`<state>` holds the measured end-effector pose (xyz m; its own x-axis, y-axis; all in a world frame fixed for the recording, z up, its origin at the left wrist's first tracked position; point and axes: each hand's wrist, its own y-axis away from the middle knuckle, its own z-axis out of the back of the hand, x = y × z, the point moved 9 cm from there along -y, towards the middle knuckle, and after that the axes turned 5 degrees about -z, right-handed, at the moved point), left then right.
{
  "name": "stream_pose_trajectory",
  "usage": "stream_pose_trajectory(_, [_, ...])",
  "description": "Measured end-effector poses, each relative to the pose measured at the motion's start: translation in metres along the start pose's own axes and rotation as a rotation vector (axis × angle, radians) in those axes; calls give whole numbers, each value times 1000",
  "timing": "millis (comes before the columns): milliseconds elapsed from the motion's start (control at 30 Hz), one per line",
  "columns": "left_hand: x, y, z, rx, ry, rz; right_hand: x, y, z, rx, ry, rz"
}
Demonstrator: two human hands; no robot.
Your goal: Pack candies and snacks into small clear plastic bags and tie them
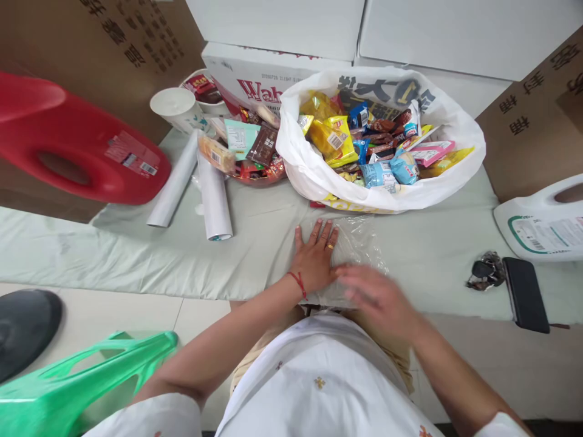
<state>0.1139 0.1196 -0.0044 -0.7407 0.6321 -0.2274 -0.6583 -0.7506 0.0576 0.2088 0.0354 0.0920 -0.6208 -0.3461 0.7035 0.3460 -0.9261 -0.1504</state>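
Observation:
My left hand [315, 255] lies flat with fingers stretched out on a clear plastic bag [359, 243] spread on the pale green cloth [423, 243]. It wears a ring and a red wrist string. My right hand [376, 294] is blurred by motion at the bag's near edge, fingers apparently extended toward the left hand. Behind the bag stands a large white plastic bag [319, 176] full of wrapped snacks [364, 142].
A red bowl of snacks [255, 167], two white paper rolls [214, 197], cups [175, 106], a red jug [68, 145], cardboard boxes [532, 121], a white jug [542, 221], keys [485, 270] and a black phone [526, 294] surround me. A green bag [77, 382] lies lower left.

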Motion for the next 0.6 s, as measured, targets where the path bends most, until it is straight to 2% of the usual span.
stream_pose_trajectory(100, [0,0,-2,16,-5,20,-28,-31,118,-506,261,-204])
stream_pose_trajectory(133, [0,0,-2,17,-3,22,-35,-47,144,-562,390,-242])
stream_pose_trajectory(167, [0,-1,-1,19,1,21,-46,-67,160,-544,512,-293])
stream_pose_trajectory(233, [-1,-1,0,21,7,16,-75,-109,172,-370,702,-422])
stream_pose_trajectory(300, [-1,-1,1,18,13,12,-106,-142,165,-123,828,-581])
stream_pose_trajectory(333, [-1,-1,2,16,15,12,-115,-153,162,-43,861,-628])
stream_pose_trajectory(400, [-1,0,3,6,20,13,-118,-167,160,22,895,-666])
stream_pose_trajectory(467, [-1,1,5,-14,31,13,-101,-166,170,-62,873,-658])
stream_pose_trajectory(533, [-1,1,7,-45,50,7,-68,-147,189,-274,758,-605])
stream_pose_trajectory(600, [-1,2,9,-77,71,5,-26,-112,202,-528,542,-458])
